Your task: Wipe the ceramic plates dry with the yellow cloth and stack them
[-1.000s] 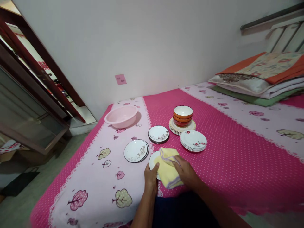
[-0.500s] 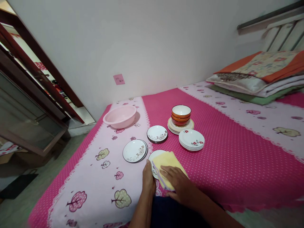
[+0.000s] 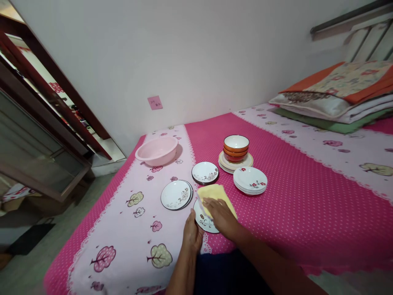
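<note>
Farther across the plate than half a second ago, the yellow cloth and the right hand are now sitting toward its far right side, leaving more of the near face and its brown flower pattern showing. That uncovered face is what the geometry is hinging on: it is lying just left of the right hand's fingers and on the body side of the cloth, while the left hand is touching the rim at the near left, so both hands are staying close to it. The left hand is gripping this edge, thumb along the rim, its fingers seemingly tucking underneath. The right hand is reaching in palm down, lying flat on the cloth with fingers stretched out rather than closing around it. The plate is round and offering no long axis; the cloth, partly hidden, is seemingly running longest from the far edge back toward the right wrist. Whether the plate is resting on the bed or being lifted off it cannot be told. Just beyond the cloth, small dark-rimmed plates are standing in a stack, and another floral pile is lying to the left.
</note>
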A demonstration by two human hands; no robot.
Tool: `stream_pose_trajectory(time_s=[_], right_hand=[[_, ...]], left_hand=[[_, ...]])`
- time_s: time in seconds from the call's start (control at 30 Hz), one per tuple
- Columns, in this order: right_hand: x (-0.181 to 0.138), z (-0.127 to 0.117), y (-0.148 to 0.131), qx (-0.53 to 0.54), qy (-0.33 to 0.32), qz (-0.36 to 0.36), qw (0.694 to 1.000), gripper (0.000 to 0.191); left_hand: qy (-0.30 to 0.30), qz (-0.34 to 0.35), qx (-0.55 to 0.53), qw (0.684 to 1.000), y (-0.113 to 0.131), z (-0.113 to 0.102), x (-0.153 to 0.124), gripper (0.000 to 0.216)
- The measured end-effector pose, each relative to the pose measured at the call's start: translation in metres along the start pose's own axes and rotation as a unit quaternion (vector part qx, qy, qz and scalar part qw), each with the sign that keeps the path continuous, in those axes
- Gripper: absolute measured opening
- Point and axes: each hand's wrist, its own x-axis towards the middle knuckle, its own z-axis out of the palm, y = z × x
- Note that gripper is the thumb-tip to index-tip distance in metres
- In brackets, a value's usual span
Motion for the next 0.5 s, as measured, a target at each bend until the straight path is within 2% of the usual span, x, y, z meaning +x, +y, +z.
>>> stream_pose_trajectory(time_s=[0.13,0.23,0.37,0.5], right_hand=[[-0.02,-0.012,0.015,-0.036,0.011,0.051,0.998,0.054],[-0.049,-0.015,0.012,-0.049,0.0,0.059,0.997,0.051],[-0.073,-0.007,-0.012,-0.032,-0.02,0.021,0.999,0.053],[-0.062,0.003,-0.042,0.006,-0.029,-0.032,0.999,0.057]], left_hand=[[0.018,0.011,0.003,1.0,-0.002,0.001,0.0,0.033],[0.029,0.008,0.001,1.0,-0.003,0.0,0.003,0.033],[0.035,-0.004,0.002,0.999,-0.004,-0.003,0.008,0.033],[0.022,-0.016,0.022,0.999,-0.004,-0.002,0.009,0.035]])
